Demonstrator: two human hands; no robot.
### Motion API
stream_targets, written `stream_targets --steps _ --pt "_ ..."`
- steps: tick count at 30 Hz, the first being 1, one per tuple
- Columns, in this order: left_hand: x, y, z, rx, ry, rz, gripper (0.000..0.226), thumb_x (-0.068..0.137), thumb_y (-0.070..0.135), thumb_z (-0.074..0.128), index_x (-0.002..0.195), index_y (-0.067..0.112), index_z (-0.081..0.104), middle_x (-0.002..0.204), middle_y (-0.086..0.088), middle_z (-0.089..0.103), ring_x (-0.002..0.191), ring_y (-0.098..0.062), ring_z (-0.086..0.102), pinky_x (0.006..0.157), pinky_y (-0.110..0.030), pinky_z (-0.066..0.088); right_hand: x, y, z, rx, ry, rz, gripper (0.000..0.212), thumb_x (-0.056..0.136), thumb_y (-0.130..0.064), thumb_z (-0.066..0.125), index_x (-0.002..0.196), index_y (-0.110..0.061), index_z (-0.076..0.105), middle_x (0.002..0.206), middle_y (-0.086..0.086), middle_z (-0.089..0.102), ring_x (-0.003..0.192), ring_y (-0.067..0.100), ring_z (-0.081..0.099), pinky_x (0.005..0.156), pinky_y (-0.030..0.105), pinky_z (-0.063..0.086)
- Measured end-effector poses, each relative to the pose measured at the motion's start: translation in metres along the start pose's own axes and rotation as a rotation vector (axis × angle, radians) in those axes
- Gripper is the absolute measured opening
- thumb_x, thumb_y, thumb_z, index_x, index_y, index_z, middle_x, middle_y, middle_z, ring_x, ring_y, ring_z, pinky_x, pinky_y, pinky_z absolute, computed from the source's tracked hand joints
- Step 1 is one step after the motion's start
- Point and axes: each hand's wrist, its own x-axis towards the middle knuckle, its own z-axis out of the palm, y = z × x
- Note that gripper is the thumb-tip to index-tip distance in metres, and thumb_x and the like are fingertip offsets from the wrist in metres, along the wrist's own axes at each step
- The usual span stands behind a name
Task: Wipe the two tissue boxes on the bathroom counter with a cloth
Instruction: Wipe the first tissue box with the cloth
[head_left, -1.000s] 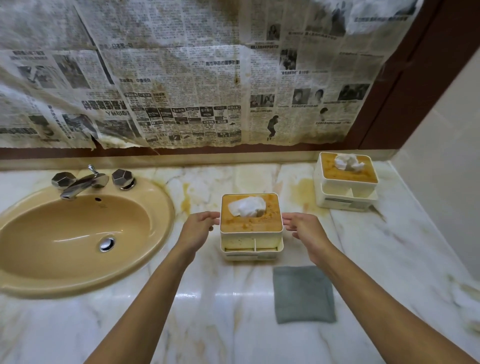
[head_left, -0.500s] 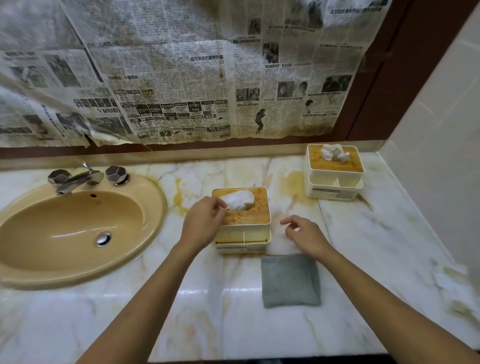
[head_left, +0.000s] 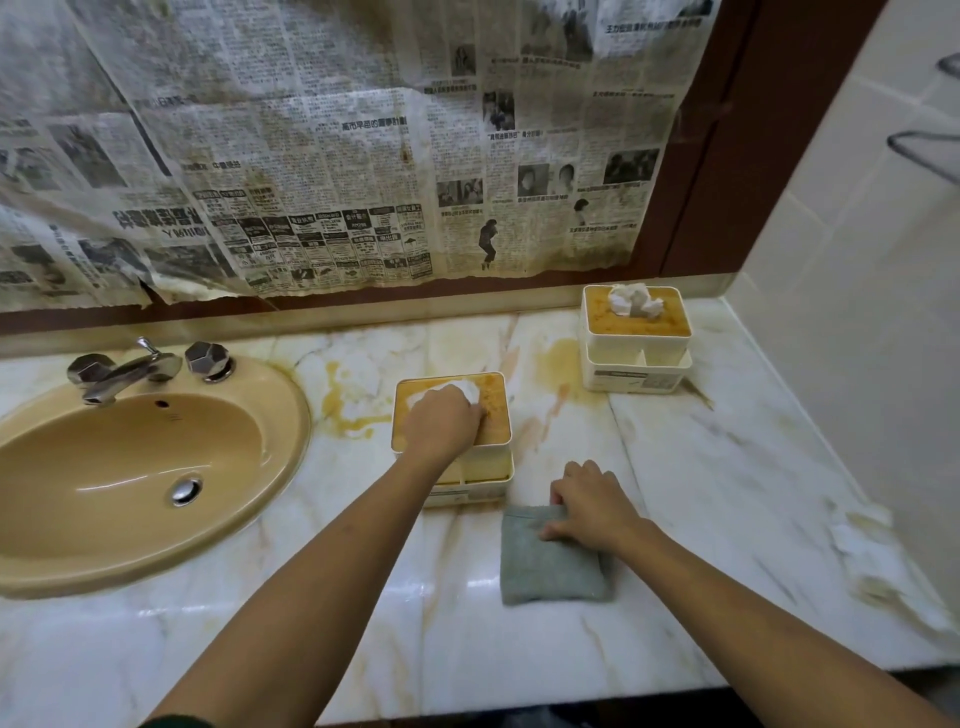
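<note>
A white tissue box with a stained orange lid (head_left: 493, 410) stands mid-counter. My left hand (head_left: 441, 423) lies flat on its lid, covering most of the white tissue that sticks out. A folded grey cloth (head_left: 545, 566) lies on the marble just in front and to the right of that box. My right hand (head_left: 589, 506) rests on the cloth's far right corner, fingers curled onto its edge. A second tissue box (head_left: 636, 343) of the same kind, with a tissue tuft on top, stands at the back right near the wall.
A tan oval sink (head_left: 130, 467) with a chrome tap (head_left: 130, 369) fills the left of the marble counter (head_left: 727, 467). Yellow stains mark the counter between the boxes. Newspaper covers the mirror behind. A tiled wall closes the right side; the counter's front edge is near me.
My left hand slid from the box's side onto its lid. My right hand left the box's right side, came toward me and dropped onto the grey cloth.
</note>
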Motion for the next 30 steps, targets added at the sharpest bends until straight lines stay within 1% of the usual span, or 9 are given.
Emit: stream_targets --steps 5,7,10,14,17,20,23,26,30 --pt "0.012 0.004 0.006 -0.098 -0.103 -0.087 0.024 0.091 0.041 0.051 0.087 0.017 0.053 0.095 -0.005 0.064 0.084 -0.027 0.054 0.068 -0.033 0.038 0.0 0.008 -0.015 0.398 -0.02 0.016 0.023 0.08 -0.034 0.069 0.074 -0.024 0.049 0.082 -0.004 0.056 0.082 0.019 0.055 0.06 0.028 0.036" --pt "0.012 0.003 0.008 -0.116 -0.116 -0.09 0.025 0.093 0.041 0.051 0.09 0.016 0.055 0.099 -0.007 0.066 0.088 -0.028 0.057 0.068 -0.033 0.039 -0.001 0.013 -0.024 0.556 -0.038 0.027 0.021 0.081 -0.028 0.071 0.078 -0.021 0.051 0.078 -0.005 0.054 0.073 0.014 0.05 0.058 0.026 0.035" --pt "0.01 0.001 0.009 -0.153 -0.113 -0.099 0.031 0.096 0.041 0.053 0.094 0.012 0.061 0.1 -0.009 0.068 0.095 -0.029 0.062 0.07 -0.033 0.043 -0.001 0.02 -0.034 0.695 -0.094 0.094 0.027 0.081 -0.026 0.074 0.099 -0.02 0.056 0.086 0.0 0.058 0.074 0.013 0.052 0.062 0.027 0.042" --pt "0.006 -0.002 -0.002 -0.145 -0.12 -0.051 0.034 0.1 0.035 0.048 0.072 0.017 0.051 0.098 -0.011 0.068 0.089 -0.029 0.06 0.071 -0.034 0.042 -0.002 0.02 -0.03 0.512 -0.136 0.124 0.068 0.078 -0.039 0.078 0.136 -0.026 0.046 0.118 0.006 0.058 0.1 0.019 0.058 0.083 0.03 0.048" --pt "0.002 -0.003 -0.016 -0.115 -0.133 -0.007 0.041 0.102 0.028 0.044 0.062 0.02 0.041 0.096 -0.018 0.068 0.09 -0.034 0.063 0.069 -0.034 0.038 -0.003 0.007 -0.01 0.244 -0.077 0.152 0.083 0.069 -0.055 0.077 0.137 -0.024 0.042 0.129 0.004 0.049 0.114 0.024 0.052 0.095 0.04 0.046" --pt "0.005 -0.012 -0.022 -0.147 -0.176 -0.017 0.041 0.1 0.034 0.048 0.064 0.014 0.049 0.087 -0.018 0.066 0.09 -0.035 0.064 0.066 -0.034 0.035 -0.004 -0.002 0.001 0.075 -0.019 0.204 0.072 0.069 -0.054 0.078 0.125 -0.019 0.048 0.121 0.004 0.052 0.112 0.025 0.051 0.092 0.038 0.043" --pt "0.011 -0.022 -0.026 -0.211 -0.199 -0.076 0.046 0.095 0.045 0.055 0.067 0.009 0.062 0.068 -0.004 0.059 0.073 -0.028 0.061 0.061 -0.031 0.036 -0.001 -0.004 -0.001 0.036 -0.056 0.223 0.056 0.072 -0.052 0.075 0.111 -0.017 0.057 0.112 0.003 0.055 0.109 0.025 0.051 0.088 0.035 0.041" --pt "0.014 -0.026 -0.034 -0.234 -0.217 -0.057 0.045 0.096 0.043 0.055 0.065 0.011 0.054 0.066 -0.006 0.052 0.063 -0.021 0.049 0.06 -0.032 0.032 0.001 0.0 -0.008 0.211 -0.079 0.188 0.04 0.073 -0.041 0.072 0.102 -0.018 0.057 0.102 0.002 0.06 0.098 0.021 0.058 0.072 0.026 0.044" --pt "0.016 -0.026 -0.043 -0.264 -0.239 -0.039 0.041 0.1 0.035 0.05 0.066 0.011 0.049 0.063 -0.005 0.046 0.061 -0.019 0.043 0.061 -0.032 0.031 0.0 0.007 -0.032 0.677 -0.021 0.204 0.031 0.079 -0.03 0.073 0.102 -0.013 0.061 0.099 0.004 0.062 0.082 0.016 0.059 0.056 0.022 0.044"
